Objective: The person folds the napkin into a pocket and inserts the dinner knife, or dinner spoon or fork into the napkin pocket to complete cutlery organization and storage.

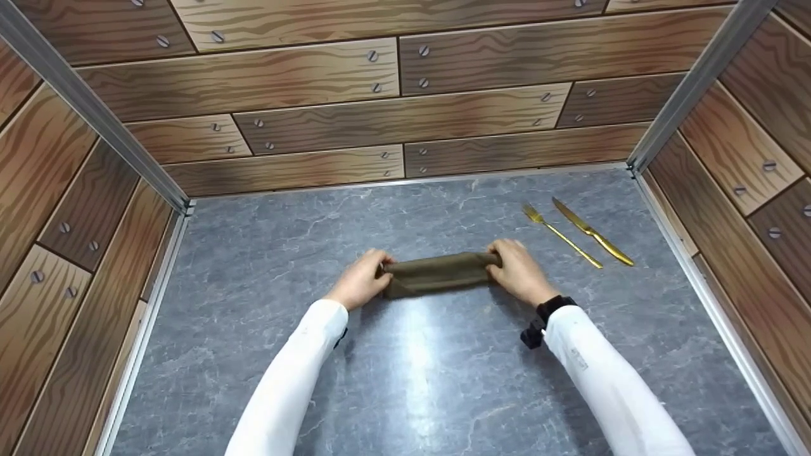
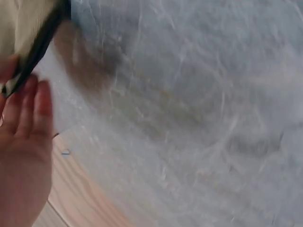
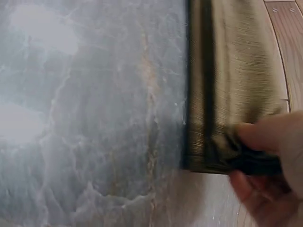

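A folded olive-brown cloth [image 1: 437,275] stretches between both hands in the middle of the head view. My left hand [image 1: 359,280] pinches its left end, thumb on the near side. At the other end my right hand [image 1: 518,271] grips the cloth between thumb and fingers. In the left wrist view only a dark-edged corner of the cloth [image 2: 33,26] shows, at the fingers. Close up in the right wrist view, the cloth [image 3: 241,71] has layered folds and a dark edge, with the thumb pressed on its corner.
A gold fork [image 1: 564,237] and a gold knife [image 1: 592,232] lie side by side to the right, beyond my right hand. The grey marbled tabletop [image 1: 253,253] is enclosed by wood-patterned walls [image 1: 317,76] with metal edge strips.
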The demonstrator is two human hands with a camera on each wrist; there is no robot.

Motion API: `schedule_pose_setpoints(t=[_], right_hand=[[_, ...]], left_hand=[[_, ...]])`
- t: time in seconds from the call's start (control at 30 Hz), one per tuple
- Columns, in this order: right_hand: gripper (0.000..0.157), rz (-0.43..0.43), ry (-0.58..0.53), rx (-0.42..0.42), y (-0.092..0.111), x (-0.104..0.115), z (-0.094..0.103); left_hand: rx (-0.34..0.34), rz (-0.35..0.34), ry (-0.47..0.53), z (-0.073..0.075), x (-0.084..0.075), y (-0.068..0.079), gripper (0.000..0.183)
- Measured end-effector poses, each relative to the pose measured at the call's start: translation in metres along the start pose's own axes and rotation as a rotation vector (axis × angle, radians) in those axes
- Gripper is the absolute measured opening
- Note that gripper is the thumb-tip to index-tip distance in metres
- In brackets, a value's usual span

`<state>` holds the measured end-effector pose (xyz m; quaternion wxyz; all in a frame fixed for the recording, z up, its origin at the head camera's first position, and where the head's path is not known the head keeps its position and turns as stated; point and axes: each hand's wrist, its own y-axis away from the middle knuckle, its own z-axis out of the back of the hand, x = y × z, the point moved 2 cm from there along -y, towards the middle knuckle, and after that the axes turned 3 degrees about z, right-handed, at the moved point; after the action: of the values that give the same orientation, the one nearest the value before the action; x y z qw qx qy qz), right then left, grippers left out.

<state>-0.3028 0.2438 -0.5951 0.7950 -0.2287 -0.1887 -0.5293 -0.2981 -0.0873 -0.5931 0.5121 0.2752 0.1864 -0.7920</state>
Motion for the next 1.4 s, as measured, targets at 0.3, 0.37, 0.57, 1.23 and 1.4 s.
schedule_pose_setpoints(t=[0.3,0.37,0.57,1.23,1.4], right_hand=[[0.034,0.173,0.134,-0.039,0.007,0.001,-0.014],[0.034,0.190,0.138,-0.014,0.011,0.000,-0.018],[0.028,0.236,0.173,0.043,0.024,0.000,-0.021],[0.077,0.123,0.329,0.212,0.042,0.017,-0.052],[0.081,0.120,0.398,0.228,0.046,0.018,-0.057]], left_hand=[[-0.088,-0.225,-0.329,-0.003,0.004,0.014,0.028],[-0.073,-0.250,-0.350,-0.006,0.007,0.018,0.029],[-0.055,-0.359,-0.389,-0.016,0.014,0.029,0.029],[0.092,-0.169,-0.578,-0.058,0.004,0.016,0.066],[0.083,-0.118,-0.597,-0.065,0.007,0.015,0.067]])
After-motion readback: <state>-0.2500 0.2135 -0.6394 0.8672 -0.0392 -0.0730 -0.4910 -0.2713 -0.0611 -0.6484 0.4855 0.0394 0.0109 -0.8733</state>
